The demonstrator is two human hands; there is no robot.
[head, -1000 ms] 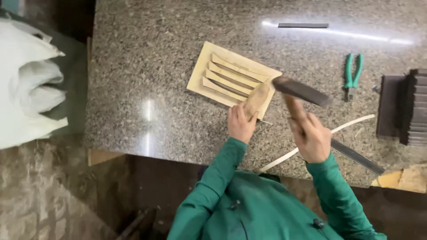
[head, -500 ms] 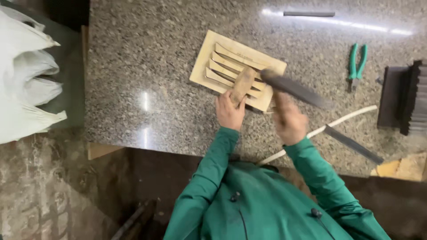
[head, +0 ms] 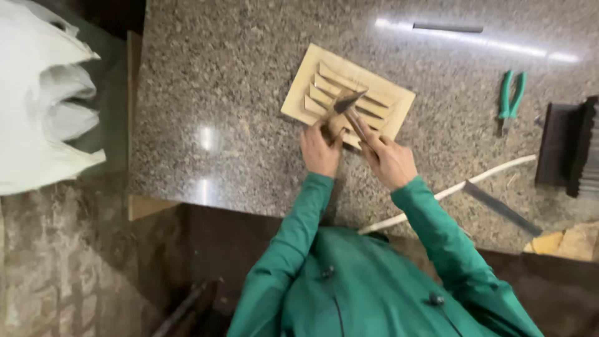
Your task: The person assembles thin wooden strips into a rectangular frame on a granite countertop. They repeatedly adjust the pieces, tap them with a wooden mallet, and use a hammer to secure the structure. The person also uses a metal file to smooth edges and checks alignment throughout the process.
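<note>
While the person in the green top is leaning over the speckled stone surface [head: 237,93], the wooden slatted panel [head: 347,95] is lying flat at about twelve o'clock from their hands, well inside the edge. Its slats are sitting angled in the pale frame, and most of them are looking seated; only the near end, under the hands, is being worked, so my guess is the fitting is mostly done with one slat left to settle.

The left hand [head: 321,150] is closing around a small wooden piece [head: 329,128] at the panel's near edge, pressing it against the frame. The right hand [head: 392,161] is gripping the handle of a hammer-like tool [head: 349,107], whose dark head is resting over the slats just beside the left hand's fingers.

Further out, at two o'clock, green-handled pliers [head: 510,97] are lying well apart from the panel. At one o'clock a dark flat bar [head: 447,28] is resting near the far edge. At three o'clock a stack of dark ribbed pieces [head: 571,150] is standing, and at four o'clock a white cord [head: 493,173] and a flat metal blade [head: 502,208] are crossing. White bags [head: 43,106] are hanging off at nine o'clock.
</note>
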